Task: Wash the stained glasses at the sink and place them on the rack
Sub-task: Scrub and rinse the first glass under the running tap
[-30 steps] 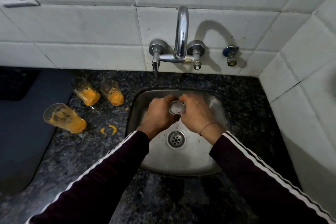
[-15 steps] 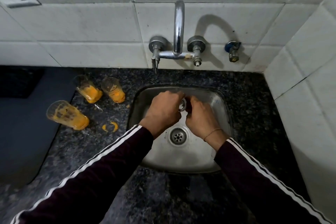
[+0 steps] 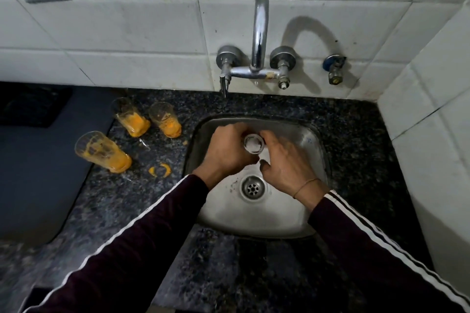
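Countertop (image 3: 142,213): dark speckled stone, running left to a dark mat. It carries an orange ring-shaped smear (image 3: 159,170) near the sink's left edge. If the person sets a washed glass down there, it picks the stain up again.

Sink (image 3: 315,140): steel basin with the drain (image 3: 252,188) in its floor below the hands. A glass dropped here would land on hard metal and could chip or crack.

Tap (image 3: 259,33): the chrome spout arches from the tiled wall over the basin. No running stream can be made out. Lifting the glass carelessly could knock its rim against the spout.

Stained glasses: three stand on the counter left of the sink, the nearest glass (image 3: 103,151) apart from a back pair (image 3: 146,119), all streaked orange. A sleeve sweeping left could topple them, since they stand close to the basin.

Left hand (image 3: 229,151): fingers curled round the glass in hand (image 3: 253,143), holding it over the basin, mouth toward the camera. Wet glass in a one-sided grip may slip.

Right hand (image 3: 287,160): fingers loosely spread against the glass's right side, touching but not plainly clasping it. Rubbing hard could push the glass out of the other hand.

Rack: not in view, so the carry from the sink cannot be judged.
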